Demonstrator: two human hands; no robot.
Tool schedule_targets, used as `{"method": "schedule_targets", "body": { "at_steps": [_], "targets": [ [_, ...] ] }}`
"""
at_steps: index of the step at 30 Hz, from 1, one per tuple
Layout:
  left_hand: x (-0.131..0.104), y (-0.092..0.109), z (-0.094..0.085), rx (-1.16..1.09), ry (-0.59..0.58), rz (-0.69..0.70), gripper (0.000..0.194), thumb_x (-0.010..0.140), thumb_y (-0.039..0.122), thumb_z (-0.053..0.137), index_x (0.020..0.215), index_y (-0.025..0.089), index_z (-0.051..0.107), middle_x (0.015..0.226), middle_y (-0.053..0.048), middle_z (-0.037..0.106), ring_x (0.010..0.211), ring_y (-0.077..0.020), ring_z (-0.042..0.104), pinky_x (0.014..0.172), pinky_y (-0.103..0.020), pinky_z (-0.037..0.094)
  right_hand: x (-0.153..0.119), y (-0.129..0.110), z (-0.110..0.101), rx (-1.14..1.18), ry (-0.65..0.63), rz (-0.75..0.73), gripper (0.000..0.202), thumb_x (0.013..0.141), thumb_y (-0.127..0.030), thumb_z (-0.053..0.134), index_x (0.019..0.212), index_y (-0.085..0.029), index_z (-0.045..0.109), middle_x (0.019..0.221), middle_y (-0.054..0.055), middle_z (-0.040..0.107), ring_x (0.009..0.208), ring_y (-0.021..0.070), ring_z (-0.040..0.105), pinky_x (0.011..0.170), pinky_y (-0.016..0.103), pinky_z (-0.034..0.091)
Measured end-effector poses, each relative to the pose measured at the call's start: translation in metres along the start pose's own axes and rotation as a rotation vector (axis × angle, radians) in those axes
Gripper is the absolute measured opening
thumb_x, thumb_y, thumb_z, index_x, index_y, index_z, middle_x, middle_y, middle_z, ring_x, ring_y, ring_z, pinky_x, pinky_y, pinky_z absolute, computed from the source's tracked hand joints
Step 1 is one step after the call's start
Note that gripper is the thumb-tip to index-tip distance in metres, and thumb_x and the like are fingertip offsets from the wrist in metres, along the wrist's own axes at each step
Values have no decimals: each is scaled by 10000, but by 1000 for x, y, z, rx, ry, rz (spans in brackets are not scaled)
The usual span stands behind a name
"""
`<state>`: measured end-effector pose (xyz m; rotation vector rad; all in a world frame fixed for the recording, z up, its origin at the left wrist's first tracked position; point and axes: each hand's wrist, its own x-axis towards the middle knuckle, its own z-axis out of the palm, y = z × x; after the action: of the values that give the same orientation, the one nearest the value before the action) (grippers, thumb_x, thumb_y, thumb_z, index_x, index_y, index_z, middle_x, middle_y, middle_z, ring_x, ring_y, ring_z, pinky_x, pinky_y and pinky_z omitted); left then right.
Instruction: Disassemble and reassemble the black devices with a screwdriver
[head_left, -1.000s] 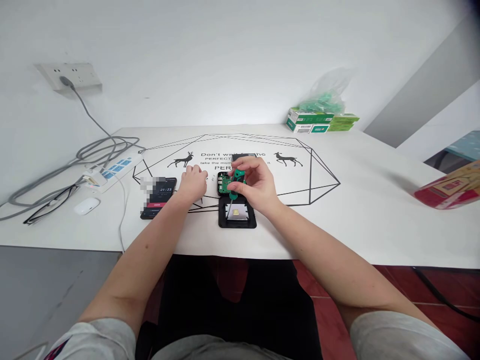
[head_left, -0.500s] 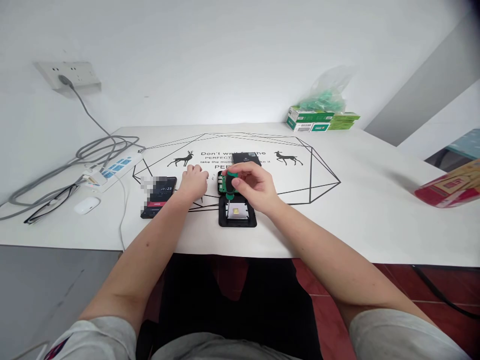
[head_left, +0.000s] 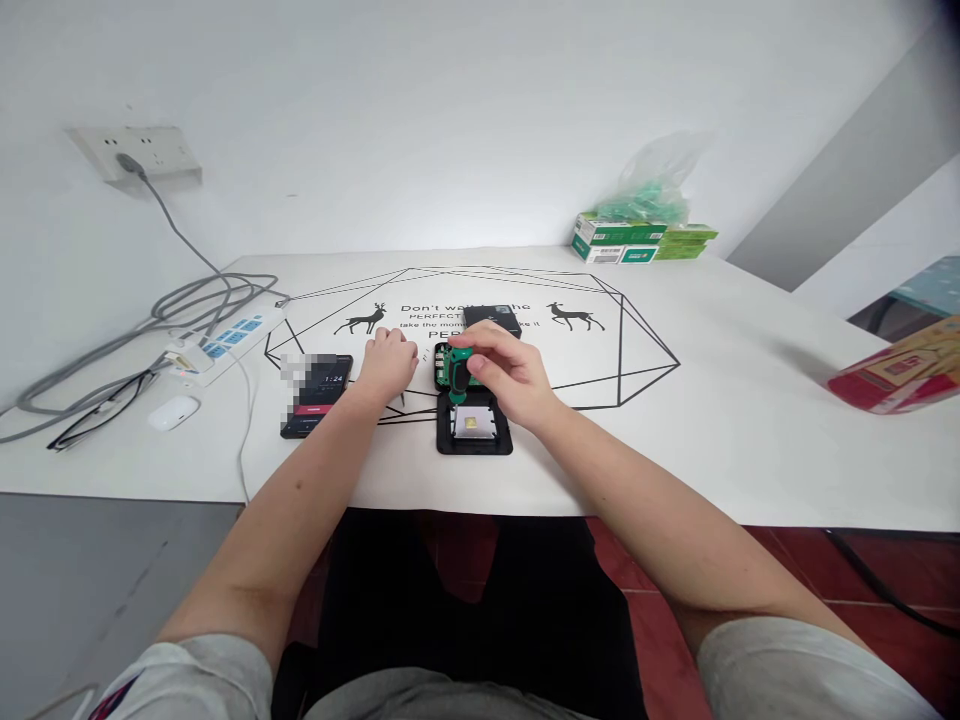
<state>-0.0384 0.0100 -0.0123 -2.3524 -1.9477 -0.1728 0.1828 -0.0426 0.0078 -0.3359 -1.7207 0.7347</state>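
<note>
Right hand [head_left: 510,375] fingers pinch the green screwdriver [head_left: 457,370]; left hand [head_left: 386,365] fingers curl loosely.

A: What lies on the left of the desk [head_left: 750,440]?

B: A white power strip [head_left: 225,343] with grey cables [head_left: 142,330] running up to a wall socket [head_left: 135,152], a white mouse [head_left: 174,411] near it, and a black phone [head_left: 318,395] with its screen lit.

A: And further back?

B: Green and white boxes [head_left: 637,243] stacked in the far corner with a clear plastic bag [head_left: 656,185] on top. A red carton [head_left: 896,378] sits at the right edge. The desk surface bears a printed deer design [head_left: 574,318].
</note>
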Motion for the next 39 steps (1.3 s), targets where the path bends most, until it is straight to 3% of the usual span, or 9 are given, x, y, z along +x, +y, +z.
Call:
{"method": "schedule_targets", "body": {
  "at_steps": [5,8,11,19,26,30,34,36,39],
  "targets": [
    [0,2,-3,38,-10,6,310,1092,278,536,1180,192,821,1349,-197,673,1333,-413,510,1043,-511,485,-1,-5,3,224,-55,158,258,1023,-515,724,1152,-294,693,1322,94,738,1093,218,752,886,435,668],
    [0,2,-3,49,-10,4,315,1096,286,529,1166,198,823,1334,-195,678,1322,-403,517,1037,-495,488,-1,-2,8,351,-89,173,251,1001,-436,782,1131,-291,624,1116,43,771,926,175,773,799,386,674],
    [2,2,-1,62,1,0,324,1101,301,525,1147,200,829,1327,-185,687,1320,-393,518,1035,-479,491,-1,5,12,306,-13,100,300,931,-390,866,1080,-294,623,1024,13,732,910,167,746,750,348,637],
    [8,2,3,55,13,-11,321,1072,275,539,1153,200,840,1294,-185,699,1298,-395,534,1019,-486,505,-1,12,17,161,101,91,505,764,-521,979,1004,-297,596,951,-17,627,818,175,643,744,396,574],
    [9,3,4,29,42,-10,292,1040,200,529,1088,165,815,1255,-205,716,1298,-407,553,993,-495,516,-4,15,19,108,123,98,521,753,-568,971,1024,-301,616,1001,-3,618,820,169,605,723,371,545],
    [7,2,-2,-142,133,28,166,988,192,592,965,190,756,1167,-170,733,1243,-381,585,1030,-495,514,-4,10,13,13,42,146,561,735,-525,982,1125,-305,645,1084,23,645,888,184,619,743,361,571],
    [1,1,-8,-434,175,206,56,931,209,638,901,231,681,1064,-81,750,1163,-302,633,1058,-443,524,0,6,0,-13,-92,216,512,840,-407,901,1263,-312,630,1098,19,647,808,151,612,707,329,581],
    [-2,1,-9,-550,173,285,61,926,228,630,882,242,670,1048,-55,760,1133,-280,649,1062,-441,527,3,10,-8,-13,-24,220,518,866,-423,878,1294,-324,604,1050,2,614,735,129,573,647,302,560],
    [-7,3,-10,-668,126,362,70,912,268,641,863,246,685,1076,-54,773,1121,-273,663,1033,-442,542,9,18,-25,-45,196,152,588,875,-523,871,1336,-373,538,1117,11,573,800,147,585,651,297,579]
  ]
}}
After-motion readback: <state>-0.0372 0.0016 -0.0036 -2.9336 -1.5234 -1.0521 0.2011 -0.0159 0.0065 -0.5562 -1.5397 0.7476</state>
